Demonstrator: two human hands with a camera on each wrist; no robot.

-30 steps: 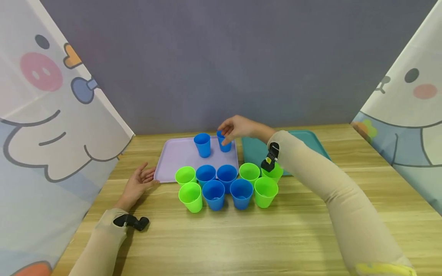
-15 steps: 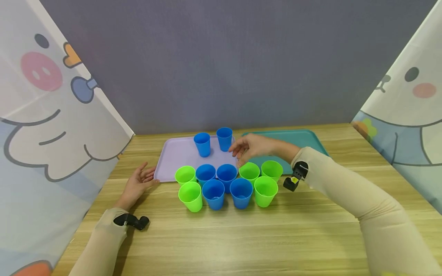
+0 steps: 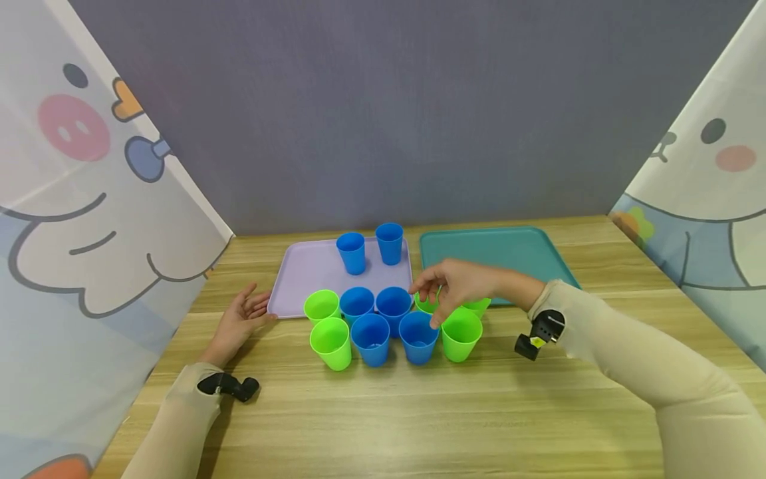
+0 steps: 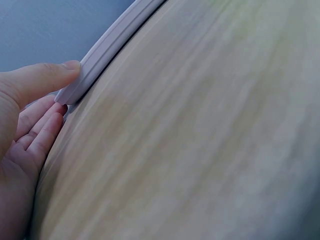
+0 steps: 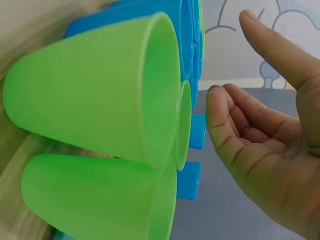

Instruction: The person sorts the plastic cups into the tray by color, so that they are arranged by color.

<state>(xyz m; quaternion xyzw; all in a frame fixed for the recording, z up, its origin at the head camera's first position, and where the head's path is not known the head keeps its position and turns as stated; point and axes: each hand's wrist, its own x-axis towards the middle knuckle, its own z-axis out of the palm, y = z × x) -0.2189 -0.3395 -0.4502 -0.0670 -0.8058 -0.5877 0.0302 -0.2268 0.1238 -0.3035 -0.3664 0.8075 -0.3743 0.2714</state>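
My left hand (image 3: 239, 319) pinches the near left corner of the lavender tray (image 3: 299, 273), its thumb and fingers touching the rim (image 4: 100, 55). My right hand (image 3: 457, 286) hovers over the right side of the cup cluster, thumb and fingers apart and holding nothing. Below it are a blue cup (image 3: 419, 339) and a green cup (image 3: 461, 336); it partly hides the green cups behind. In the right wrist view a large green cup (image 5: 95, 85) stands beside the hand (image 5: 270, 135). Two blue cups, left (image 3: 352, 254) and right (image 3: 390, 245), stand upright on the tray.
Blue and green cups stand upright in two close rows before the trays, including a front left green cup (image 3: 331, 342). A teal tray (image 3: 491, 246) lies at the back right. A grey panel (image 3: 383, 120) rises behind the wooden table (image 3: 383, 426).
My right hand has left the right blue cup on the lavender tray and moved right and toward me, over the cup cluster. My left hand has stayed at the tray corner.
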